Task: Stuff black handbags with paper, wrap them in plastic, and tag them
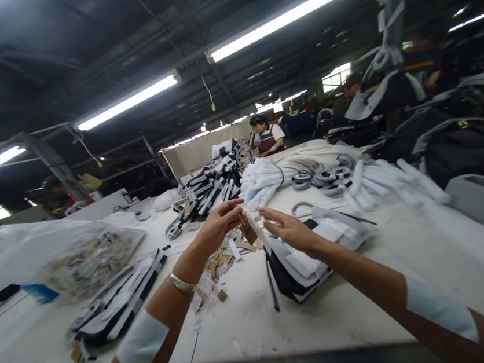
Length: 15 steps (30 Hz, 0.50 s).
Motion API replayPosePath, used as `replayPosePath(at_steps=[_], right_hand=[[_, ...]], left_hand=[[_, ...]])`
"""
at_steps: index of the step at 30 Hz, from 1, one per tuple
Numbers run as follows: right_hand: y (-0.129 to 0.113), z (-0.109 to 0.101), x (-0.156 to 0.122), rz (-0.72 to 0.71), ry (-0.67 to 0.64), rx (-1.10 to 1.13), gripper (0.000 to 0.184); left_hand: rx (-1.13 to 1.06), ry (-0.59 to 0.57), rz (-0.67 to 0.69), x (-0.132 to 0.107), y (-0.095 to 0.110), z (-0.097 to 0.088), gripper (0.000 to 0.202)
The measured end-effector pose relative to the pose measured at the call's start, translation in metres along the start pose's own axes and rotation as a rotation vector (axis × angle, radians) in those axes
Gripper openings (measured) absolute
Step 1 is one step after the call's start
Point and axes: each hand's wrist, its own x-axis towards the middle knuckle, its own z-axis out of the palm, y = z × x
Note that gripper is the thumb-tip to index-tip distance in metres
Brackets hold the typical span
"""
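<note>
My left hand (pixel 223 223), with a silver bangle at the wrist, is held over the table with thumb and fingers pinched together. Just below its fingertips shows a small brown card piece (pixel 248 233) beside a narrow white strip. My right hand (pixel 290 229) faces it, fingers stretched and apart, above a stack of white and black fabric pieces (pixel 307 255). Whether its fingertips touch the white strip is hard to make out. Loose brown and white scraps (pixel 221 265) are scattered under my left hand.
To the left lie another bundle of black and white pieces (pixel 116 303) and a clear plastic bag (pixel 89 260) of small parts. Farther back are a heap of striped pieces (pixel 215 178), white tubes (pixel 263 179) and grey coils (pixel 324 178). A person (pixel 269 136) is beyond the table.
</note>
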Motion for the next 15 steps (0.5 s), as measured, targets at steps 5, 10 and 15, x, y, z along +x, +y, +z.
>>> replayPosePath(at_steps=[5,10,15], right_hand=[[0.005,-0.001,-0.016,0.048,-0.162,0.26,0.059],[-0.002,-0.018,-0.039,0.113,-0.153,0.243,0.048],[-0.008,-0.046,-0.057,0.147,-0.002,0.106,0.048]], left_hand=[[-0.066,-0.073,-0.001,-0.004,-0.001,0.029,0.043],[0.044,-0.125,0.052,-0.007,-0.004,0.038,0.042],[0.356,-0.233,0.093,-0.011,0.0,0.043,0.045]])
